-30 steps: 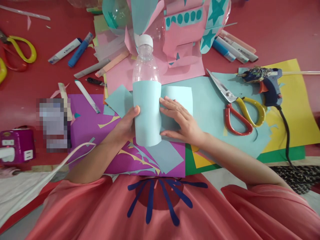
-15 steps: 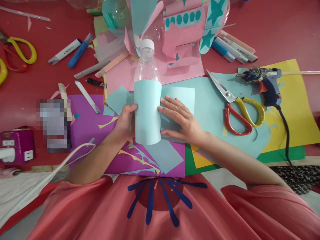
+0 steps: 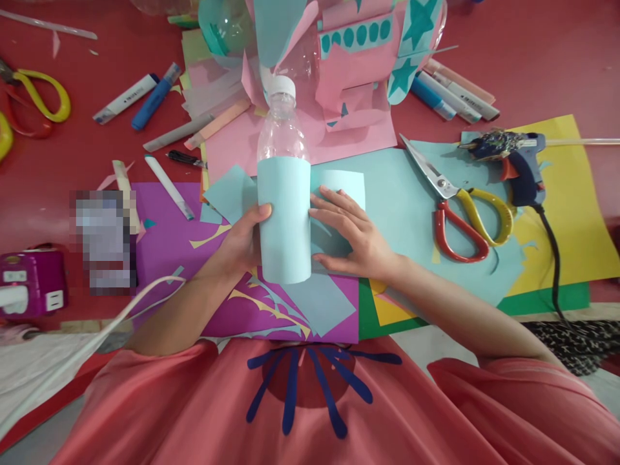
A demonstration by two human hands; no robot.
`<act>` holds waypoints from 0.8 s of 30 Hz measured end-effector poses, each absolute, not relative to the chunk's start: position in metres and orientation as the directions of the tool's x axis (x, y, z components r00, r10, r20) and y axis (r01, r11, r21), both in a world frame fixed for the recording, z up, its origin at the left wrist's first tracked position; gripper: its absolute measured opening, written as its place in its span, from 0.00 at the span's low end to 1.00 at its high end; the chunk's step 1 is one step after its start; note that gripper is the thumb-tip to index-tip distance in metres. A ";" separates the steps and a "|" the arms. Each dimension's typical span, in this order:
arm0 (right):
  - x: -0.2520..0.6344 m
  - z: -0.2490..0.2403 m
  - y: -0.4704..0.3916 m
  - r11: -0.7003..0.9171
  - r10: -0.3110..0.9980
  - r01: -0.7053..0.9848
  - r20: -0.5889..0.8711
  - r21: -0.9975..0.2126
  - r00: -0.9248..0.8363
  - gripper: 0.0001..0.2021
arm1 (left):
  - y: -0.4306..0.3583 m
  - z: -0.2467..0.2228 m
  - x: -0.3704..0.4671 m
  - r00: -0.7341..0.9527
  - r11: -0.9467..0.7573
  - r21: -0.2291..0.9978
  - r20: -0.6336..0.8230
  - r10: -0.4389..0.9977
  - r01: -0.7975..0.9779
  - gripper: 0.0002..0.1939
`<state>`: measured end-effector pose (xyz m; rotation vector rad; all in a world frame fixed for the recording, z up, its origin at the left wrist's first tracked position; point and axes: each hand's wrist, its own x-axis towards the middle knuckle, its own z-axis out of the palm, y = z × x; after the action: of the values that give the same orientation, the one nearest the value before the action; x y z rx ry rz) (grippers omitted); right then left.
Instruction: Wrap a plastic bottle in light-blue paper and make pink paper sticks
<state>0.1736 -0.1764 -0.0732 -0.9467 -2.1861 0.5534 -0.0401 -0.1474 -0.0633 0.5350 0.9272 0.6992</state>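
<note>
A clear plastic bottle (image 3: 283, 132) with a white cap lies in front of me, cap end away from me. Light blue paper (image 3: 285, 219) covers its lower body, and a loose flap of the sheet sticks out on the right. My left hand (image 3: 246, 236) grips the bottle from the left, thumb on the paper and the other fingers hidden beneath. On the other side, my right hand (image 3: 356, 236) rests with fingers stretched out, their tips at the paper's right edge and over the flap.
Scissors (image 3: 448, 200) and a hot glue gun (image 3: 523, 158) lie right on blue and yellow sheets. Pink paper-covered bottle craft (image 3: 358, 64) stands at the back. Markers (image 3: 155, 97), a cutter (image 3: 186, 159), purple paper (image 3: 165, 258) and a purple power socket (image 3: 33, 284) are on the left.
The bottle has turned slightly and shifted a little left. My left thumb reaches further over the paper, and the flap on the right shows less. My right hand has barely moved.
</note>
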 end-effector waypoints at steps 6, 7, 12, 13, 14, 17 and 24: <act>0.173 -0.071 -0.176 0.633 0.765 0.483 0.388 -0.605 -0.514 0.26 | -0.147 -0.061 -0.040 0.481 0.633 0.717 -0.462 0.745 -0.293 0.25; 0.173 -0.070 -0.176 0.635 0.763 0.489 0.388 -0.599 -0.517 0.26 | -0.147 -0.061 -0.040 0.485 0.630 0.715 -0.455 0.747 -0.301 0.24; 0.173 -0.071 -0.176 0.663 0.746 0.497 0.431 -0.560 -0.508 0.25 | -0.147 -0.057 -0.037 0.461 0.621 0.692 -0.445 0.768 -0.368 0.22; 0.172 -0.072 -0.176 0.673 0.738 0.492 0.451 -0.552 -0.502 0.25 | -0.147 -0.055 -0.036 0.452 0.623 0.687 -0.451 0.769 -0.375 0.22; 0.172 -0.073 -0.176 0.681 0.731 0.489 0.469 -0.545 -0.496 0.25 | -0.147 -0.054 -0.035 0.443 0.623 0.684 -0.457 0.771 -0.379 0.22; 0.171 -0.075 -0.176 0.697 0.717 0.484 0.500 -0.529 -0.485 0.26 | -0.148 -0.051 -0.034 0.412 0.624 0.679 -0.479 0.775 -0.386 0.22; 0.173 -0.076 -0.177 0.651 0.759 0.490 0.506 -0.580 -0.410 0.26 | -0.148 -0.051 -0.036 0.384 0.626 0.687 -0.501 0.776 -0.369 0.23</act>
<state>0.1728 -0.1769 -0.0756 -0.9666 -2.0902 0.4416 -0.0361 -0.1479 -0.0512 0.5165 0.9085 0.7725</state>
